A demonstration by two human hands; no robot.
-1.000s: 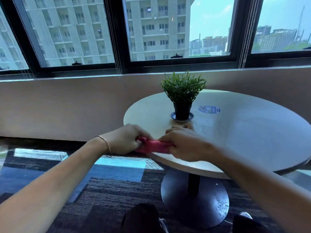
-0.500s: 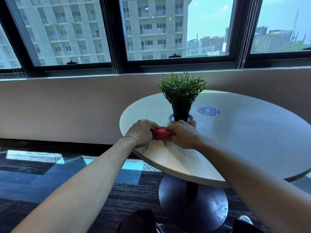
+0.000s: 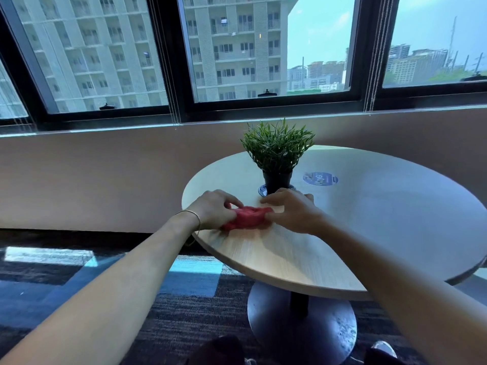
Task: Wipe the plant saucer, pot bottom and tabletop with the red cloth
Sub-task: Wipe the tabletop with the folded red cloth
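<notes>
The bunched red fabric cloth (image 3: 247, 217) lies on the round light wood tabletop (image 3: 342, 233), near its left front edge and just in front of the plant.

Left hand (image 3: 214, 209): fingers curled down over the left end of the cloth, gripping it against the tabletop. A thin bracelet (image 3: 194, 215) sits on this wrist.

Right hand (image 3: 292, 212): palm down, fingers bent, pinching the right end of the cloth. The thumb is hidden beneath the hand. Its knuckles lie just before the saucer.

The black plastic pot (image 3: 278, 181) with a green leafy plant (image 3: 276, 148) stands upright on a small blue-and-white saucer (image 3: 262, 190), behind both hands. A round blue sticker (image 3: 320, 178) lies flat on the tabletop to the right of the pot.
</notes>
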